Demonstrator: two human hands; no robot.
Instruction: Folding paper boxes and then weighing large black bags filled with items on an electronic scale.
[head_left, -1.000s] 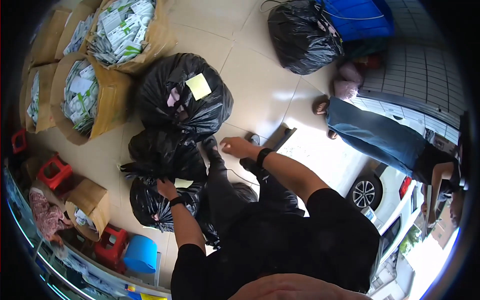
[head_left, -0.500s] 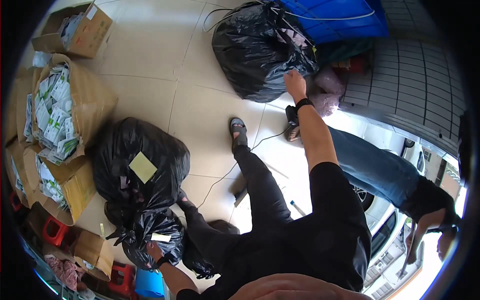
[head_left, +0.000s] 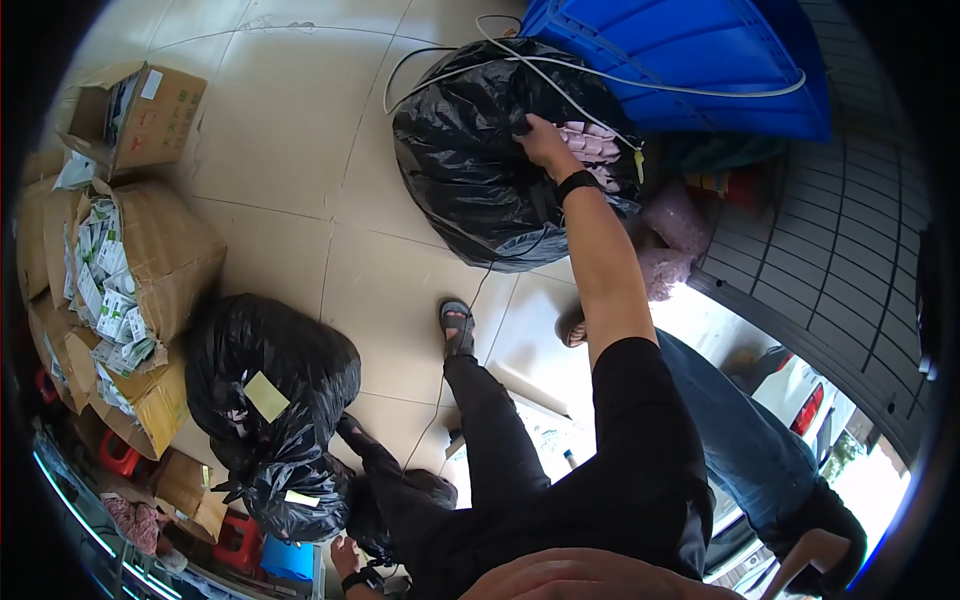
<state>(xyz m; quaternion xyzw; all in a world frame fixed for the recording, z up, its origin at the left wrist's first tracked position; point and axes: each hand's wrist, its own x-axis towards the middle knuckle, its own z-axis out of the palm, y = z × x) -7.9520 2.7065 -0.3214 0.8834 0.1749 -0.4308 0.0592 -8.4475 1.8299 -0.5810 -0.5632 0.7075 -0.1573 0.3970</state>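
My right hand [head_left: 545, 143] is closed on the edge of a large black plastic bag [head_left: 455, 165] at the top middle. Pale pink stacked pieces [head_left: 592, 150] show through the bag's opening, just right of the hand. At the lower left, my left hand [head_left: 345, 556] hangs apart from the bags, fingers loosely curled, with nothing visible in it. Nearest to it stands a smaller tied black bag [head_left: 310, 475] with a pale label. Behind that is a bigger full black bag [head_left: 270, 345] with a yellowish paper [head_left: 266, 397] on it.
Cardboard boxes of white-green packets [head_left: 110, 280] line the left side. A blue crate [head_left: 690, 60] and a pale looped cable [head_left: 680, 88] are beside the big bag. A thin cord crosses the floor by my foot [head_left: 457, 325]. A person in jeans [head_left: 735, 430] stands at right.
My right hand has moved left and is now at the bag's opening, showing more pink pieces. My left hand has come away from the small tied bag. The view has shifted.
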